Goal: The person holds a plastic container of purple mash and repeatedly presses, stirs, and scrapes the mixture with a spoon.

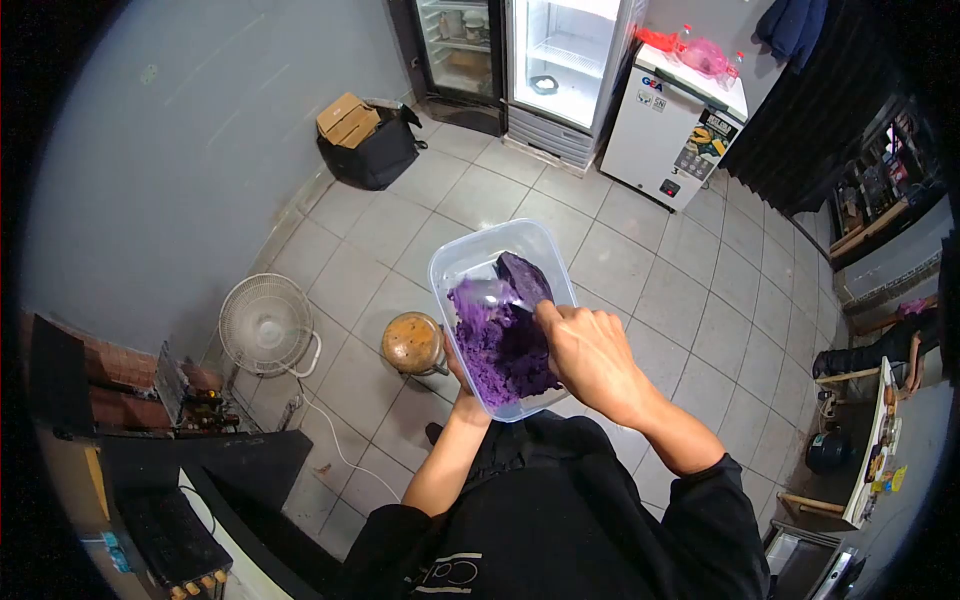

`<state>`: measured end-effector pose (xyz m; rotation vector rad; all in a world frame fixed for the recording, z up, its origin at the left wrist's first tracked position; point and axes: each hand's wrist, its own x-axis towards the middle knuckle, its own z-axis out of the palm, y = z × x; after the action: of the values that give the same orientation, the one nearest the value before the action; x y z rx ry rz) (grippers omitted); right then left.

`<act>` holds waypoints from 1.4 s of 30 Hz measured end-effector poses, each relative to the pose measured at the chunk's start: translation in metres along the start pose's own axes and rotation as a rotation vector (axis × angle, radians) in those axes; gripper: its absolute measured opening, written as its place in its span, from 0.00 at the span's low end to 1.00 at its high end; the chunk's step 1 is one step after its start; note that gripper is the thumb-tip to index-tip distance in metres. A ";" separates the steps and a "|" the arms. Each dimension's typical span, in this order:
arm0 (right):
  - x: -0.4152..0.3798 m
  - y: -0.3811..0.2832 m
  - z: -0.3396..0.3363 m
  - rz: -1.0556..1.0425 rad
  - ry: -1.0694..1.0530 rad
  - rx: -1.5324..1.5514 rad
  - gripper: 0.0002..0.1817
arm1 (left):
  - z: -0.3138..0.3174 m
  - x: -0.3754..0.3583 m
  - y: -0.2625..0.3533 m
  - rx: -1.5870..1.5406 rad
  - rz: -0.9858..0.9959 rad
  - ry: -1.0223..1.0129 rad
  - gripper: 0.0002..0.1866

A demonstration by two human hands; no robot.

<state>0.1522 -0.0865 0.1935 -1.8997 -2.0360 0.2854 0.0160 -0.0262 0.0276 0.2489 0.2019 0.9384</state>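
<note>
A clear plastic container point(548, 243) is held up in front of my body, tilted. Inside lie crumbly purple mash point(490, 365), perhaps purple sweet potato, and a larger dark purple chunk point(525, 278) near the far right side. My left hand point(456, 368) is closed around the container's left side; most of its fingers are hidden beneath. Over the right rim, my right hand point(592, 352) grips a spoon-like utensil point(488, 292). Its shiny head is blurred and touches the mash at the upper left; the handle is mostly covered by my fingers.
Left of the container stands a round stool point(412, 343), with a white fan point(266, 322) farther left. A black bag point(375, 155) with a cardboard box, a lit display fridge point(560, 60) and a white chest freezer point(650, 130) line the far side. Another person's arm point(913, 362) shows at right.
</note>
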 end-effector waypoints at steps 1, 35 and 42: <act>-0.002 0.002 0.002 -0.004 -0.013 -0.006 0.10 | 0.003 0.000 0.000 -0.004 0.010 0.005 0.41; -0.032 -0.013 0.021 0.094 0.125 0.462 0.05 | 0.019 -0.011 -0.004 0.033 -0.071 -0.073 0.34; -0.027 -0.018 0.015 0.144 0.203 0.558 0.07 | 0.036 -0.026 -0.002 0.164 -0.078 -0.124 0.33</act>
<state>0.1314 -0.1136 0.1834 -1.6411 -1.4888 0.5998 0.0121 -0.0529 0.0629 0.4461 0.1734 0.8271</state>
